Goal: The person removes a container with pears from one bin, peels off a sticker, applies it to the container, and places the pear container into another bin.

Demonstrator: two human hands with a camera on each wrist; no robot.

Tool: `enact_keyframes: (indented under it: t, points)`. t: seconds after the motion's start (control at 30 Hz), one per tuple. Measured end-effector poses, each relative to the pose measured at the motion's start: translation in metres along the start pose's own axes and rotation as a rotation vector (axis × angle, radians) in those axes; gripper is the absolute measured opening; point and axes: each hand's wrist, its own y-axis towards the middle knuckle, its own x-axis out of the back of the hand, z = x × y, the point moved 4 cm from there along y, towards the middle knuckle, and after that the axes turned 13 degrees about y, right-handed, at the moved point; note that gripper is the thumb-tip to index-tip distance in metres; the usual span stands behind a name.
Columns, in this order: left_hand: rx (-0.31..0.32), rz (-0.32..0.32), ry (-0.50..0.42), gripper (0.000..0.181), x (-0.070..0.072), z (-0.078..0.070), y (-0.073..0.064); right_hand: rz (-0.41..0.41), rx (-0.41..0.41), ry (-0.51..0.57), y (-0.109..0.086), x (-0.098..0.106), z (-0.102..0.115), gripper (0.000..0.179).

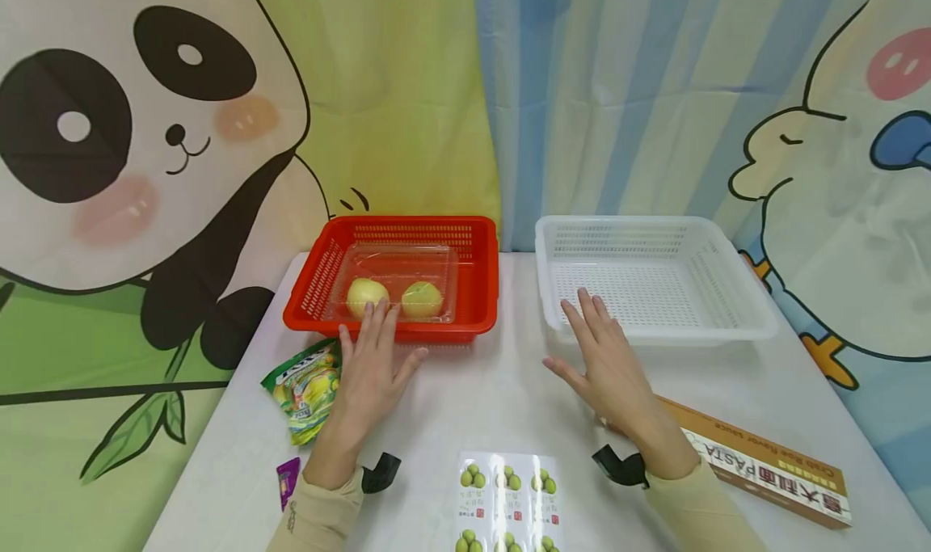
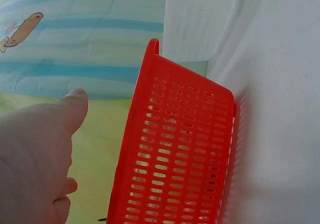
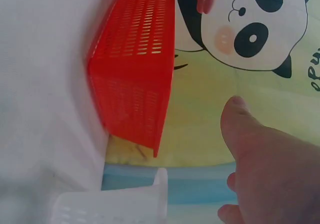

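In the head view my left hand (image 1: 372, 378), fingers spread and straight, hovers by the near rim of a red plastic basket (image 1: 480, 273). Inside that basket is a clear plastic box (image 1: 429, 259) with two round yellow-green fruits (image 1: 422, 300) showing in it; fingertips partly overlap the left fruit. My right hand (image 1: 614, 374), also spread and holding nothing, is near the front left corner of a white plastic basket (image 1: 720, 285). Each wrist view shows a raised thumb, with the red basket (image 2: 175, 149) close beyond the left one.
Below the red basket lies a green and yellow snack bag (image 1: 313, 390), with a small purple packet (image 1: 288, 482) nearer me. A glossy sheet printed with green fruits (image 1: 509, 495) is at front center. The long pasta box (image 1: 778, 475) lies slantwise on the right, partly under my right arm.
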Motion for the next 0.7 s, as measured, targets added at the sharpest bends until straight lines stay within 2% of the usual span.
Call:
enact_keyframes:
  t: [0.17,0.37,0.5,0.7]
  points:
    - [0.050,-0.057,-0.071,0.085,0.003,0.005,0.001,0.078,0.005,0.027,0.023,0.000,0.020,0.082]
    - [0.157,-0.110,-0.135,0.089,0.002,0.014,-0.001,0.157,-0.029,0.102,0.052,-0.010,0.044,0.080]
    - [0.233,-0.159,-0.175,0.085,0.003,0.021,-0.005,0.178,-0.003,0.157,0.068,-0.018,0.057,0.081]
    - [0.338,-0.222,-0.186,0.083,0.003,0.034,-0.007,0.196,0.036,0.191,0.092,-0.028,0.074,0.079]
